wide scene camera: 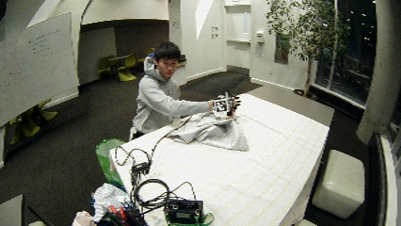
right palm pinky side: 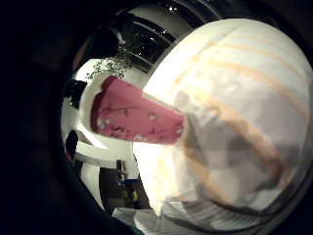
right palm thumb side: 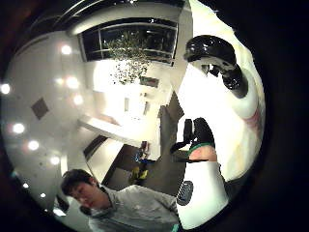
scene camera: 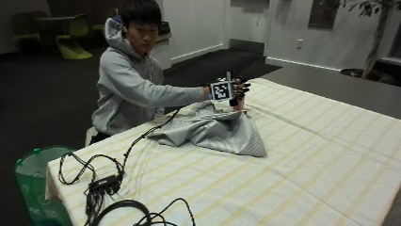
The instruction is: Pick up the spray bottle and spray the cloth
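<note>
Right now, what matters is bottle over cloth.
Hand: the gloved right hand (scene camera: 236, 89) is raised above the table (scene camera: 325, 155), fingers curled round the spray bottle (scene camera: 236, 104) — held, not resting on anything.
Bottle: upright as far as I can tell, long axis roughly vertical; the pinkish lower part shows below the glove in the outside view, and a pink part of it (right palm pinky side: 137, 117) sits close to the palm.
Nozzle: too hidden behind the hand to say which way it faces.
Cloth: the grey striped cloth (scene camera: 216, 132) lies heaped on the table just below the hand and spreads from there toward the near side of the table.
Next move, my guess: tip or aim the nozzle down at the heap — little travel needed.
Other hand: not visible on the table.
</note>
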{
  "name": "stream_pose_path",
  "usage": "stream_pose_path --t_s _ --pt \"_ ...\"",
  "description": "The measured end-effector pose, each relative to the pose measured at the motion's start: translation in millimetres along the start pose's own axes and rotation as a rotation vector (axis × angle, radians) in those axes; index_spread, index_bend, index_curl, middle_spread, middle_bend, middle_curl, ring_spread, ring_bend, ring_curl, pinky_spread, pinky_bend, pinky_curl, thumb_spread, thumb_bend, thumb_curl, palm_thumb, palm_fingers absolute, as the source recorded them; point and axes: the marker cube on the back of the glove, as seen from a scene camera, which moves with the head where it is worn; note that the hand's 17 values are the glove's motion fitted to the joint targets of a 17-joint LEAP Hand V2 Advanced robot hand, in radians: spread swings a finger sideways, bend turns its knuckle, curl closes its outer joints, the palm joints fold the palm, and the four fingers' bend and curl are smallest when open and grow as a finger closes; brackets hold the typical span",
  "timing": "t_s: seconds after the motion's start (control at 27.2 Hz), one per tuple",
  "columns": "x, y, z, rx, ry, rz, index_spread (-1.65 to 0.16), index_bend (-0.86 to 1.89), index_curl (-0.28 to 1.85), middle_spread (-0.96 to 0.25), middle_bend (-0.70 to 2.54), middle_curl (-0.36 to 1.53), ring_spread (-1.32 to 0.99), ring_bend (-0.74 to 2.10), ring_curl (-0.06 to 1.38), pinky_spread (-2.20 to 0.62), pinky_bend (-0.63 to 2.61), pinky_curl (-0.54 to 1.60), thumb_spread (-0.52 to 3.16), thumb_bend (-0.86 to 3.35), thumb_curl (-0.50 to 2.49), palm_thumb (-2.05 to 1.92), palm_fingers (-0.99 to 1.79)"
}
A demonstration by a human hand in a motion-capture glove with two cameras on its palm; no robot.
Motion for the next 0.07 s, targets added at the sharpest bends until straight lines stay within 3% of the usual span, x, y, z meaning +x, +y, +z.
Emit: stream_pose_path --t_s 0.07 --pt "-11.5 8.8 1.9 -0.031 -0.051 -0.012 -0.30 0.03 0.31 -0.03 0.21 0.40 -0.07 0.40 0.40 0.05 0.46 0.43 0.63 -0.03 0.70 0.96 0.34"
